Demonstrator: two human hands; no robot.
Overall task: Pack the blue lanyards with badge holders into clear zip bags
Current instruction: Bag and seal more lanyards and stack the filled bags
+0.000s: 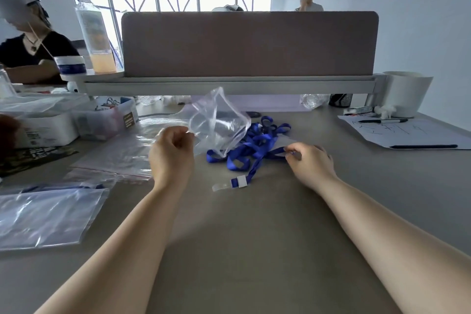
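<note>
Bagging | left hand (173, 150) pinches zip bag (219, 122) | right hand (308, 160) pinches lanyards (254, 145), 3 o'clock side | bunch loops first (they may snag)

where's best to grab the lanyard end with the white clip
Probably the flat strap just above the white clip, pinched from above, on the side of the right hand. That stretch lies straight on the table, clear of the tangled lanyards; the left hand holds the zip bag.
</note>
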